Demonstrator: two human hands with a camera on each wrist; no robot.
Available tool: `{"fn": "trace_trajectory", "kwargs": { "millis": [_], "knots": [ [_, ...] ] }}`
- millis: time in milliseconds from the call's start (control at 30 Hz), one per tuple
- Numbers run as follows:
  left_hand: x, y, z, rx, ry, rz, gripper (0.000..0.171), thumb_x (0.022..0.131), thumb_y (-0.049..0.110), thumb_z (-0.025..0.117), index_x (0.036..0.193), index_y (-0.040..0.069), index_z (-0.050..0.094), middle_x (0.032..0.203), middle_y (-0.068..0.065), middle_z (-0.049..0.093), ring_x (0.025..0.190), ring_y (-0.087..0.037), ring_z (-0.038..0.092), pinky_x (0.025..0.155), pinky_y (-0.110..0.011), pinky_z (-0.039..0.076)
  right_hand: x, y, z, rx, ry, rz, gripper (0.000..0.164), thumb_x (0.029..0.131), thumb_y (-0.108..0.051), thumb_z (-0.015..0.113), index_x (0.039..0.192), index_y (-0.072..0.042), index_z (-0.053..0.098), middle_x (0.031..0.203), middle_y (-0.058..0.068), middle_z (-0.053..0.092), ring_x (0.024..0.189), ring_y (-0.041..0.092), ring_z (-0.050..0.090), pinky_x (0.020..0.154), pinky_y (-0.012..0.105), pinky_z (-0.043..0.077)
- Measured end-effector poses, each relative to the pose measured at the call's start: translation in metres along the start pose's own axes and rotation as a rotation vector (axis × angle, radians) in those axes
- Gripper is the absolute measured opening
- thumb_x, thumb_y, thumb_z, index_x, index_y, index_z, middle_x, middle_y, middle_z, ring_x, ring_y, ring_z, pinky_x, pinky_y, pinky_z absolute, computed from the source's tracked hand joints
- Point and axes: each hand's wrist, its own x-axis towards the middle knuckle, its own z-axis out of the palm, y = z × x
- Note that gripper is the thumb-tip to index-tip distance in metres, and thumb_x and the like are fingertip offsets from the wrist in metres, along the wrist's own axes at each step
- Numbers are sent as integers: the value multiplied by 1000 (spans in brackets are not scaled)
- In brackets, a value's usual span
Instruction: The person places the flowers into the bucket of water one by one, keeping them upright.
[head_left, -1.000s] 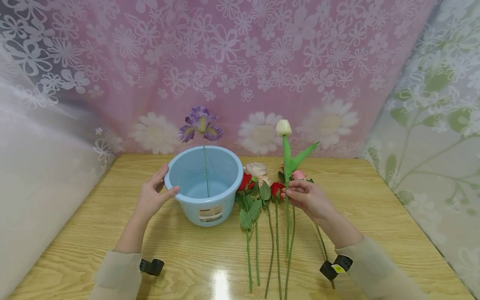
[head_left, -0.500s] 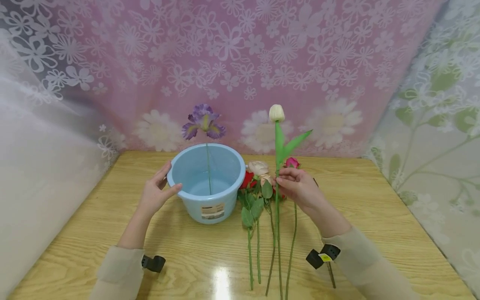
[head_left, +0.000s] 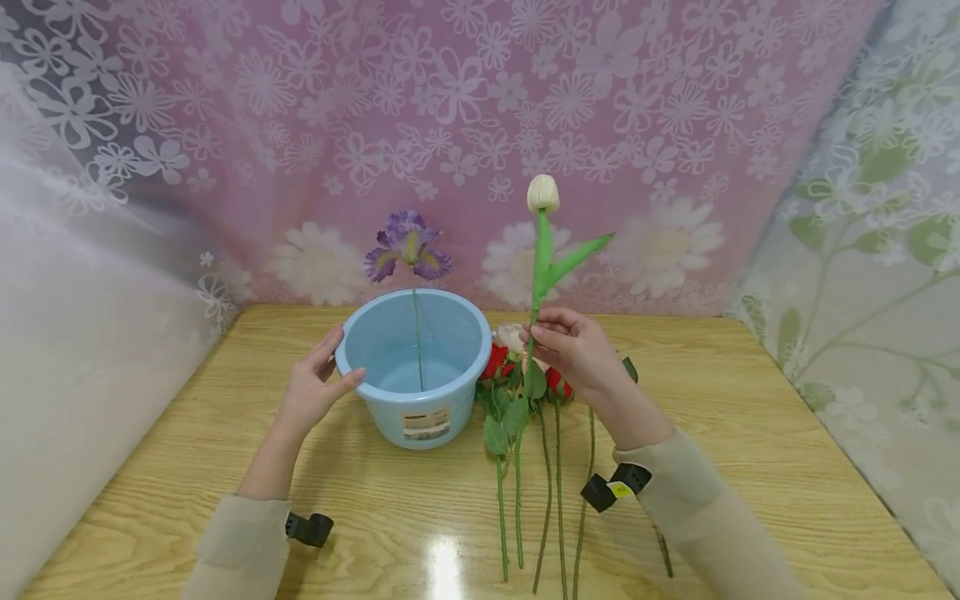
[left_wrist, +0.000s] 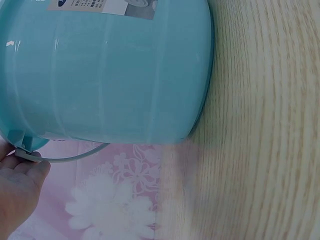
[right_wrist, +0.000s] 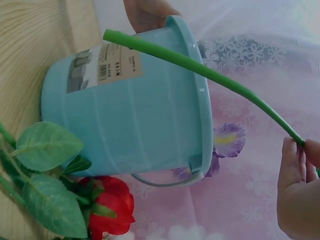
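Observation:
My left hand [head_left: 315,385] grips the left rim of a light blue bucket [head_left: 461,408], thumb over the edge. In the left wrist view, the fingers of my left hand [left_wrist: 20,187] touch the rim beside the handle's hinge. A purple iris [head_left: 407,242] stands upright in the bucket on a thin stem. To the bucket's right, my right hand [head_left: 585,354] pinches the stem of a white tulip [head_left: 543,193] between thumb and fingers, its bloom up. In the right wrist view, the tulip's green stem [right_wrist: 230,87] passes in front of the bucket; its lower end hangs free.
Right of the bucket lie red roses [head_left: 497,363] and a pale rose [head_left: 510,337], their stems toward the front edge. My right forearm covers part of another stem [head_left: 663,550]. A pink floral curtain [head_left: 480,150] hangs behind the wooden table [head_left: 360,517].
My right hand has lifted the white tulip and carried it leftward, closer to the bucket. My left hand keeps its hold on the bucket rim.

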Motion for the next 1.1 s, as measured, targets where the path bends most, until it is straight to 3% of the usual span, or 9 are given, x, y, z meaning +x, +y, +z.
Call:
{"fn": "trace_trajectory", "kwargs": {
  "millis": [333, 600, 733, 1000, 1100],
  "knots": [
    [2, -13, -3, -1, 2, 2, 69, 80, 5, 64, 136, -4, 26, 143, -11, 21, 130, -24, 17, 103, -43, 23, 14, -8, 20, 55, -18, -74, 11, 88, 6, 47, 92, -1, 55, 82, 7, 60, 77, 15, 60, 73, 24, 52],
    [-3, 9, 2, 18, 6, 7, 66, 80, 2, 62, 133, -11, 25, 141, -21, 20, 129, -32, 17, 102, -46, 23, 23, -18, 33, 114, 13, -136, 10, 87, 4, 50, 92, -1, 56, 85, 8, 59, 77, 15, 60, 73, 23, 51],
    [-4, 12, 3, 20, 7, 1, 66, 81, 2, 62, 133, -12, 24, 141, -21, 19, 129, -31, 17, 102, -45, 23, 28, -21, 39, 163, 28, -156, 11, 87, 5, 49, 94, 1, 56, 87, 10, 58, 77, 15, 61, 71, 21, 52],
    [3, -17, -2, -10, 11, 31, 69, 79, 6, 66, 136, -3, 27, 143, -16, 21, 130, -26, 18, 102, -46, 23, 37, -24, 45, 222, 43, -215, 12, 86, 7, 50, 90, 0, 58, 85, 11, 59, 77, 16, 62, 76, 25, 51],
    [3, -18, -2, -3, 9, 27, 69, 79, 9, 66, 136, -2, 27, 143, -14, 21, 130, -24, 17, 103, -44, 23, 39, -24, 46, 238, 40, -230, 11, 86, 7, 50, 91, 1, 57, 83, 10, 60, 76, 16, 62, 77, 27, 51]
  ]
}}
